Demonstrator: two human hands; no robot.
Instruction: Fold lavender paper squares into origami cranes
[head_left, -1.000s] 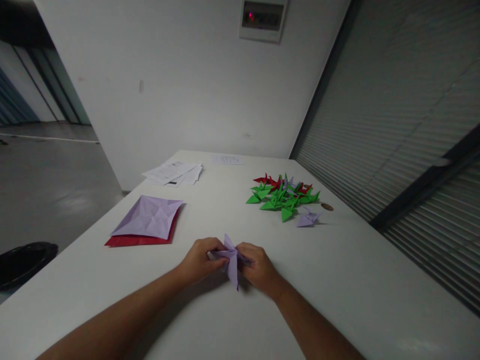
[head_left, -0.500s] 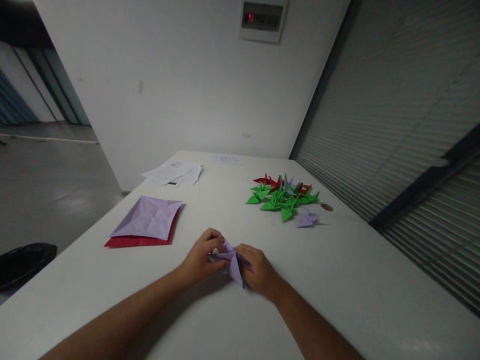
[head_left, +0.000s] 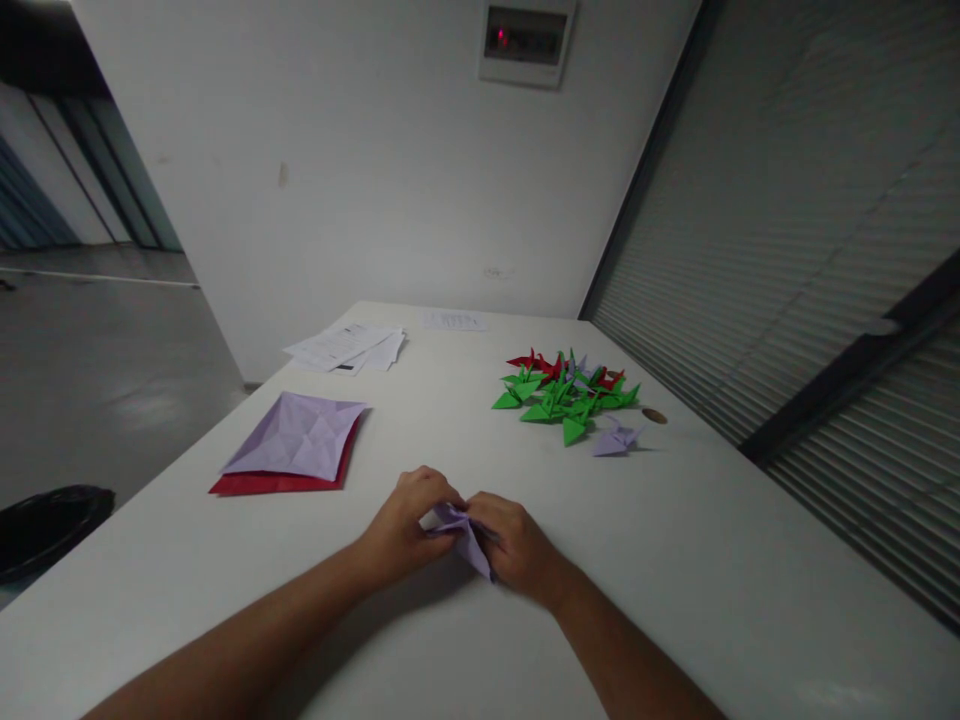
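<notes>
A partly folded sheet of lilac origami paper [head_left: 471, 548] is held between both hands, just above the near middle of the white table. My left hand [head_left: 411, 520] pinches its left side, thumb below and fingers curled over the top. On the other side, my right hand [head_left: 517, 545] grips the paper with closed fingers, hiding its right part. One pointed flap hangs down between the hands. Beyond them to the right lies a lilac paper crane [head_left: 616, 438], beside a cluster of green paper cranes [head_left: 555, 400] with red and lilac ones behind.
Creased lilac paper [head_left: 300, 435] lies over red paper [head_left: 277, 484] on the table's left. Printed sheets [head_left: 349, 346] are farther back. A round brown-rimmed hole [head_left: 654, 415] is near the right edge, by the window blinds [head_left: 825, 250]. A black-lined bin [head_left: 52, 525] stands at left.
My left fingers have come down over the top of the lilac paper, closer to my right hand. The upright point that stood between the hands is now folded down or covered.
</notes>
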